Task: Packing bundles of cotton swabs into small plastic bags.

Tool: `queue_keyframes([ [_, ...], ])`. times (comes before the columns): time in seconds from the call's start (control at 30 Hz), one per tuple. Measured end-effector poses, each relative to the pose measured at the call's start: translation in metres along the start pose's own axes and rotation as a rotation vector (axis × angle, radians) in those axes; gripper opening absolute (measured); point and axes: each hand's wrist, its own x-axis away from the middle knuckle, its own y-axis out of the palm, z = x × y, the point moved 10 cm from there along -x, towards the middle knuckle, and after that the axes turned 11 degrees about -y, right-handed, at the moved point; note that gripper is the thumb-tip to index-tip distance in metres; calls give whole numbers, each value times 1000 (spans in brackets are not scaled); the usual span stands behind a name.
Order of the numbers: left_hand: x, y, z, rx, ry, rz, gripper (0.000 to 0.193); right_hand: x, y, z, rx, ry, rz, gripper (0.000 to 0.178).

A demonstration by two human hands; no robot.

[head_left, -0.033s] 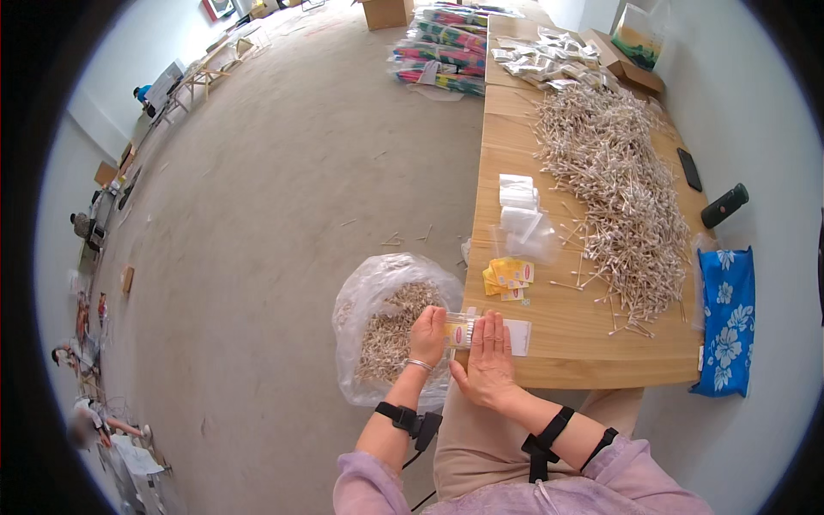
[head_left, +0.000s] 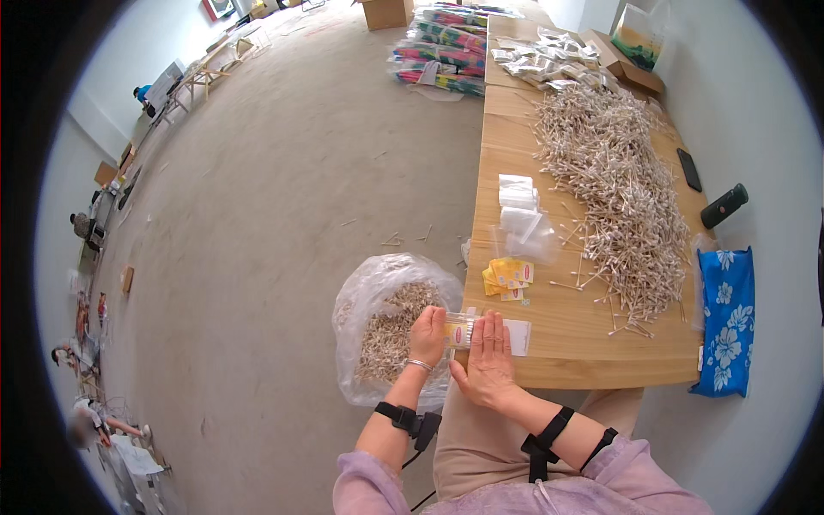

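At the table's near left corner, my left hand [head_left: 427, 336] is closed around one end of a small clear bag of cotton swabs [head_left: 458, 330] with a yellow card inside. My right hand [head_left: 489, 362] lies flat against the bag's other end, fingers stretched out side by side. Past those fingers a pale flat piece, perhaps the bag's flap [head_left: 519, 337], rests on the wood. Just beyond are several yellow cards [head_left: 508, 275], and behind them a stack of clear plastic bags [head_left: 520, 208]. My right palm hides part of the bag.
A heap of loose cotton swabs [head_left: 614, 189] covers much of the wooden table [head_left: 506, 142]. Filled packets [head_left: 549, 56] lie at the far end. Along the right stand a phone [head_left: 689, 170], a dark bottle [head_left: 725, 205] and a blue floral pack [head_left: 726, 322]. A large plastic sack [head_left: 352, 300] of swabs sits on the floor.
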Motion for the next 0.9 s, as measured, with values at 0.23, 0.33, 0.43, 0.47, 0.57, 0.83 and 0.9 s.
queue_keyframes([
  [0.23, -4, -5, 4, -31, -58, -51, 42, -3, -50, 44, -610, 103, 515, 69],
  [0.33, -9, -10, -9, 246, -124, -126, 51, -5, -51, 50, -754, 112, 563, 63],
  [0.43, -10, -2, -6, 407, -118, -215, 59, -10, -49, 46, -812, 120, 595, 63],
  [0.47, -9, 0, -6, 406, -119, -213, 59, -13, -46, 44, -814, 119, 594, 63],
  [0.57, -2, 16, -1, 436, -137, -328, 61, -21, -39, 37, -824, 92, 576, 63],
  [0.83, 2, 17, 2, 502, -159, -423, 63, -33, -20, 10, -845, 34, 514, 62],
  [0.9, 2, 17, 1, 502, -152, -424, 62, -35, -14, 1, -852, 21, 502, 62],
])
